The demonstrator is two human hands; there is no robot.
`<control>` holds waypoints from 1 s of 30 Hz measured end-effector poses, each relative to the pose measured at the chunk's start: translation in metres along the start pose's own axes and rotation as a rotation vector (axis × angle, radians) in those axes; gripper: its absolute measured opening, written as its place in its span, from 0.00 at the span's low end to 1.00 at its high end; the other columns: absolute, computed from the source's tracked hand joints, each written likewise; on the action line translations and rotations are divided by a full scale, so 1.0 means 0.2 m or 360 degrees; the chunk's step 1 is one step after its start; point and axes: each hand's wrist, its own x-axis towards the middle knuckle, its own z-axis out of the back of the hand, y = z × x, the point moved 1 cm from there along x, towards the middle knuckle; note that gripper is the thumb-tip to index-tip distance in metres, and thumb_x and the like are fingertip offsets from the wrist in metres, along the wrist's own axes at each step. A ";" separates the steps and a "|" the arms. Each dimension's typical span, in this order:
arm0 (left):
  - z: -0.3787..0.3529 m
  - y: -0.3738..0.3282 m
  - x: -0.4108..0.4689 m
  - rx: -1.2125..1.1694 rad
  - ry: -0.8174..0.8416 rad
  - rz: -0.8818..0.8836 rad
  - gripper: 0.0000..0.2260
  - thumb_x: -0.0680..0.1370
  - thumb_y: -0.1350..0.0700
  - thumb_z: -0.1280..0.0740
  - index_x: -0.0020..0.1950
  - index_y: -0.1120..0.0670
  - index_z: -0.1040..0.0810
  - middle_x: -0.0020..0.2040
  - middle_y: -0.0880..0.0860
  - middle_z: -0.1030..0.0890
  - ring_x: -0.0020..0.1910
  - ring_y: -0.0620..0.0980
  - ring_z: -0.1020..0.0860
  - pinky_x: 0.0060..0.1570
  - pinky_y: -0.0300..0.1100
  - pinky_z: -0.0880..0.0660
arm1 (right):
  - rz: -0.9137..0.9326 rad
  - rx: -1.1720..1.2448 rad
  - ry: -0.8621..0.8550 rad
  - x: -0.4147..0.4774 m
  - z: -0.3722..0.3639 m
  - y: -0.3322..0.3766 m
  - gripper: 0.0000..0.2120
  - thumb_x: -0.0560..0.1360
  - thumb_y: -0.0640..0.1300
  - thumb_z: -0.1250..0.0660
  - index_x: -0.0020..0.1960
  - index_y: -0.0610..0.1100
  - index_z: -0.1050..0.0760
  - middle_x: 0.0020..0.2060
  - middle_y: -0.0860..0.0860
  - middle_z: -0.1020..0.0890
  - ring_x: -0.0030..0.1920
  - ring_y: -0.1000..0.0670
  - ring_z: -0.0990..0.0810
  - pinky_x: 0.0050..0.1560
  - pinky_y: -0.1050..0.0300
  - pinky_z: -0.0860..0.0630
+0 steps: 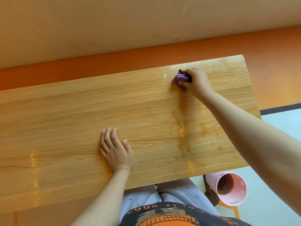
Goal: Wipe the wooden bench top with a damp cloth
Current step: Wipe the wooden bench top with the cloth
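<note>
The wooden bench top (68,121) fills the middle of the head view, running left to right. My right hand (197,82) grips a bunched purple cloth (179,79) and presses it on the wood near the far right corner. A wet streak (181,126) runs from the cloth back toward the near edge, with damp patches to its right. My left hand (115,152) lies flat on the bench near the front edge, fingers straight and holding nothing.
A pink bucket (228,188) stands on the floor under the bench's near right corner, beside my legs. An orange floor strip (81,66) and a beige wall (114,22) lie beyond the far edge. Pale floor (280,123) shows at the right.
</note>
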 end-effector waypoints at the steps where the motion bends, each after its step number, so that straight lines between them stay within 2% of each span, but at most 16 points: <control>1: 0.00 0.00 0.00 -0.0004 -0.0001 -0.0002 0.25 0.72 0.55 0.39 0.69 0.59 0.32 0.71 0.57 0.32 0.73 0.59 0.37 0.69 0.56 0.41 | 0.0008 0.0002 -0.0014 -0.03 -0.01 0.01 0.10 0.72 0.46 0.30 0.48 0.40 0.24 0.43 0.49 0.26 0.43 0.48 0.28 0.40 0.57 0.38; 5: -0.01 0.00 0.00 -0.0018 -0.0004 -0.0005 0.24 0.72 0.55 0.39 0.68 0.59 0.32 0.70 0.57 0.31 0.72 0.59 0.37 0.69 0.56 0.42 | 0.0168 0.0054 0.0110 -0.29 -0.10 0.07 0.11 0.71 0.45 0.29 0.50 0.41 0.23 0.42 0.51 0.27 0.42 0.49 0.28 0.40 0.59 0.39; 8: -0.01 0.00 0.00 -0.0033 -0.0007 -0.0009 0.24 0.72 0.55 0.39 0.68 0.59 0.32 0.70 0.58 0.31 0.72 0.59 0.38 0.69 0.55 0.42 | 0.0416 0.0095 0.0289 -0.58 -0.17 0.12 0.13 0.71 0.50 0.28 0.47 0.41 0.23 0.39 0.53 0.29 0.38 0.51 0.29 0.37 0.60 0.36; 13: 0.00 0.00 -0.01 -0.0043 -0.0009 -0.0016 0.24 0.73 0.55 0.40 0.68 0.59 0.32 0.70 0.58 0.31 0.72 0.59 0.37 0.68 0.55 0.42 | 0.0618 0.0056 0.0574 -0.99 -0.24 0.10 0.21 0.73 0.61 0.40 0.50 0.43 0.24 0.40 0.50 0.25 0.42 0.49 0.26 0.37 0.51 0.25; 15: 0.00 0.00 -0.01 -0.0055 -0.0013 -0.0024 0.23 0.73 0.55 0.40 0.68 0.59 0.32 0.70 0.58 0.31 0.72 0.59 0.37 0.68 0.55 0.42 | 0.0659 0.0022 0.0654 -1.00 -0.24 0.10 0.22 0.73 0.60 0.40 0.52 0.42 0.23 0.41 0.49 0.24 0.44 0.47 0.25 0.39 0.51 0.25; 17: 0.00 0.00 0.00 -0.0059 -0.0014 -0.0031 0.23 0.73 0.55 0.40 0.68 0.59 0.32 0.70 0.58 0.31 0.72 0.59 0.37 0.68 0.55 0.42 | 0.0681 -0.0010 0.0696 -0.93 -0.21 0.11 0.20 0.72 0.57 0.36 0.52 0.41 0.22 0.42 0.48 0.24 0.43 0.47 0.25 0.41 0.50 0.25; 21: 0.00 0.01 -0.01 -0.0070 -0.0011 -0.0033 0.23 0.73 0.54 0.40 0.68 0.59 0.32 0.70 0.58 0.31 0.72 0.59 0.37 0.68 0.55 0.41 | 0.0510 -0.0011 0.0462 -0.68 -0.17 0.13 0.13 0.70 0.48 0.27 0.50 0.40 0.22 0.41 0.48 0.25 0.40 0.46 0.24 0.39 0.52 0.26; 26: -0.01 0.01 -0.01 -0.0075 -0.0008 -0.0059 0.25 0.75 0.47 0.38 0.68 0.59 0.33 0.70 0.58 0.31 0.72 0.59 0.37 0.67 0.56 0.40 | 0.0285 0.0010 0.0209 -0.56 -0.15 0.15 0.12 0.72 0.49 0.29 0.46 0.40 0.23 0.42 0.47 0.25 0.40 0.47 0.26 0.39 0.53 0.28; 30: -0.02 0.02 -0.02 -0.0091 0.0000 -0.0080 0.26 0.75 0.46 0.37 0.68 0.59 0.33 0.70 0.58 0.32 0.72 0.60 0.37 0.67 0.55 0.41 | 0.0152 0.0118 0.0113 -0.79 -0.20 0.16 0.12 0.72 0.50 0.30 0.45 0.41 0.23 0.39 0.49 0.27 0.39 0.49 0.28 0.37 0.55 0.31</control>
